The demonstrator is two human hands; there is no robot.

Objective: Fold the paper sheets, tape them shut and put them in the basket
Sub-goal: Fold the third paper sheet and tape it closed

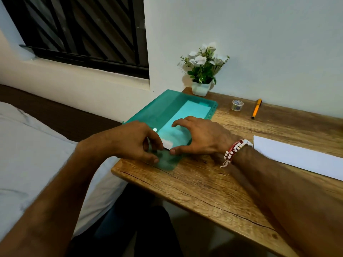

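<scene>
Left grip (133, 140) pinches folded paper (167, 144) at the green folder (165, 106) — right grip (202, 138) (fingers spread) rests atop.

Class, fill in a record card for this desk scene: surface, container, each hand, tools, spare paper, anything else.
Surface: wooden desk
Container: teal translucent plastic case at the desk's left end, with a pale sheet showing through it
Left hand: pinches a white paper piece at the case's near end
Right hand: fingers spread, resting on the case
Tools: clear tape roll and orange pen, near the wall, untouched
Spare paper: long white sheet on the right
Other: potted white-flowered plant
</scene>
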